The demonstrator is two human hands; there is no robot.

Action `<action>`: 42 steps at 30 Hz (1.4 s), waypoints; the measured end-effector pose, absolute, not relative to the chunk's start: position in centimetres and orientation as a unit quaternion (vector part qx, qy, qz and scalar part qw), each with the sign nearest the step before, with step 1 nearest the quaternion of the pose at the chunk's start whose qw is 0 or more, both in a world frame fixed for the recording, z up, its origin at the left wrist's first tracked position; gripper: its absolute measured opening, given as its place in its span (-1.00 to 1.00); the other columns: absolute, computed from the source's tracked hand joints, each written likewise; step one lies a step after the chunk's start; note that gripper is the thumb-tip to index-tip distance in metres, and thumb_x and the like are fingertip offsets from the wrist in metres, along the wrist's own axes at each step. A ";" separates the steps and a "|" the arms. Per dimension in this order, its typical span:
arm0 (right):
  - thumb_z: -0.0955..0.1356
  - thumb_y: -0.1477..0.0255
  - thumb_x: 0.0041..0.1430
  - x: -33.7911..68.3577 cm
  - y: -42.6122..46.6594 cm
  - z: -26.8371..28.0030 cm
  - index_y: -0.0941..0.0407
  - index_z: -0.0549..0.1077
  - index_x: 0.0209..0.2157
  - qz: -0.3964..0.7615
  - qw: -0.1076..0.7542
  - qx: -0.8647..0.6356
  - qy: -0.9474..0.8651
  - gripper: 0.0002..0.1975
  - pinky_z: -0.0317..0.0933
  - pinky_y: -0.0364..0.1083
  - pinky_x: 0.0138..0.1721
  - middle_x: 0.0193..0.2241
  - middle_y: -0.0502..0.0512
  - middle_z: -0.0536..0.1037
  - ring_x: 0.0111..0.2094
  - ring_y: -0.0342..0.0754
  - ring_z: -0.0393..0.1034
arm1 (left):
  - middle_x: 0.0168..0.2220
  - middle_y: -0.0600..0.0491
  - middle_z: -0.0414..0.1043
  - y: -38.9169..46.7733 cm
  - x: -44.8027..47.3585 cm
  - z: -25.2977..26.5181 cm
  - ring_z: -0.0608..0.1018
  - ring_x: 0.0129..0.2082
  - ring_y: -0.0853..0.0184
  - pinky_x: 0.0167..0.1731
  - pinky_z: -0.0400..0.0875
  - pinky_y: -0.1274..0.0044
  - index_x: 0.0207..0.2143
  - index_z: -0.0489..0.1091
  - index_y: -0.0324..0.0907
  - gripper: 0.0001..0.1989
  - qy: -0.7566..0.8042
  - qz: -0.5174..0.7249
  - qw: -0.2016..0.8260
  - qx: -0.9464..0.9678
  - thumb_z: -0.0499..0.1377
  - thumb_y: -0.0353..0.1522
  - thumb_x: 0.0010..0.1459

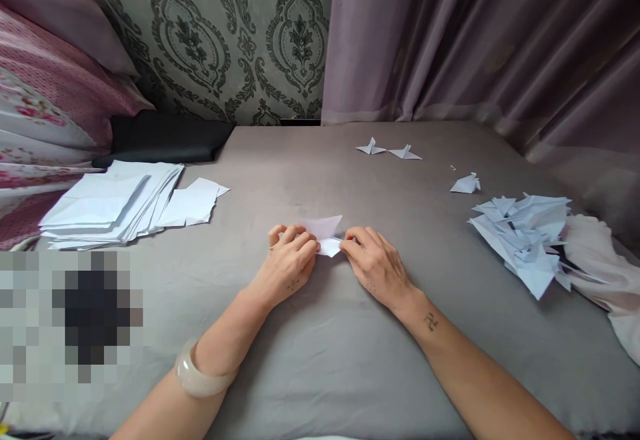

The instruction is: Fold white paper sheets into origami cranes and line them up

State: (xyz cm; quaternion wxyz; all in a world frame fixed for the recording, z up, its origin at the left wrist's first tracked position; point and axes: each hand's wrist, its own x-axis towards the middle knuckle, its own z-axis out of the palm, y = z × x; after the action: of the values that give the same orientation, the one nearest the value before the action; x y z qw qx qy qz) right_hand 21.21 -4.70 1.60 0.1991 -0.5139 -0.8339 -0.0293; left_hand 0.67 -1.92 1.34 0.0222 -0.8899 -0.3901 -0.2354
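A small piece of folded white paper (330,247) is held between my two hands, low over the grey cloth surface. One flap of it stands up at the back, tinted slightly pink. My left hand (293,253) is closed on its left side, with the fingers covering that end. On the other side, the thumb and index finger of my right hand (373,260) pinch the right edge. Part of the paper is hidden behind the left fingers, so its full folded shape cannot be made out.
A stack of white paper sheets (115,200) lies at the left, before a black folded item (170,137). Folded paper birds (525,233) are heaped at the right beside a pale cloth (595,253). Two paper birds (371,147) sit at the back, another folded paper (466,184) nearer.
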 end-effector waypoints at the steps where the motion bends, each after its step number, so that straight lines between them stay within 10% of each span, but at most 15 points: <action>1: 0.18 0.61 0.24 21.3 -4.8 1.6 0.09 0.44 -0.28 -0.021 0.185 -0.515 -0.837 -0.75 0.11 -0.10 -0.25 -0.24 0.09 0.43 -0.28 -0.08 0.22 | -0.28 0.08 0.51 -2.0 0.7 1.4 0.43 -0.12 0.25 -0.06 0.05 0.29 -0.32 0.34 -0.12 -0.83 -0.385 -0.224 0.008 -0.896 0.02 -0.53 0.15; 21: 0.23 0.58 0.23 20.2 -5.1 1.0 0.08 0.43 -0.29 0.108 0.230 -0.575 -0.777 -0.82 0.18 -0.14 -0.26 -0.30 0.05 0.45 -0.24 -0.08 0.30 | -0.31 0.06 0.52 -1.8 0.7 0.7 0.47 -0.28 0.31 -0.07 0.07 0.32 -0.26 0.36 -0.11 -0.91 -0.454 -0.251 -0.104 -0.849 0.12 -0.32 0.18; 42: 0.30 0.34 0.23 18.7 -4.9 0.2 0.07 0.41 -0.41 0.071 0.236 -0.607 -0.755 -0.84 0.08 -0.15 -0.39 -0.37 0.04 0.44 -0.29 -0.10 0.31 | -0.26 0.08 0.50 -1.6 0.0 2.2 0.40 -0.18 0.28 -0.07 0.02 0.32 -0.37 0.42 -0.11 -0.78 -0.425 -0.181 -0.164 -0.871 0.06 -0.54 -0.01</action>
State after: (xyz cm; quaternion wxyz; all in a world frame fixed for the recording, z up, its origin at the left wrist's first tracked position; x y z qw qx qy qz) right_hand 18.69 -4.89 0.17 0.2360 -0.6070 -0.7555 0.0713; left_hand 0.04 -1.63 2.18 -0.1645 -0.8714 -0.4253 -0.1809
